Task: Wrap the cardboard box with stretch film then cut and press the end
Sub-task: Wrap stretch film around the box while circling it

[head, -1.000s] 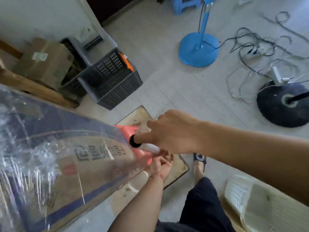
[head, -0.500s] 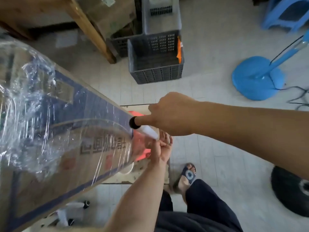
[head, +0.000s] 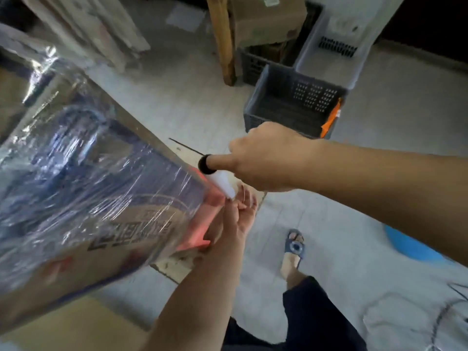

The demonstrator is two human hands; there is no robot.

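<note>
The large cardboard box with blue bands and dark print fills the left of the head view, tilted and covered in shiny stretch film. A sheet of film runs from the box to the roll, a white tube with a black end cap that stands between my hands. My right hand grips the roll's top end from above. Below it, my left hand holds the bottom end with curled fingers. A red patch of the box shows through the film beside the roll.
A grey slatted crate stands on the tiled floor beyond my right hand, beside a wooden leg. A flat cardboard sheet lies under the box. My sandalled foot, a blue fan base and loose cables are on the right.
The view has swung round the box, so the crate now sits behind my right hand and the blue fan base has dropped to the right. Both hands keep hold of the roll.
</note>
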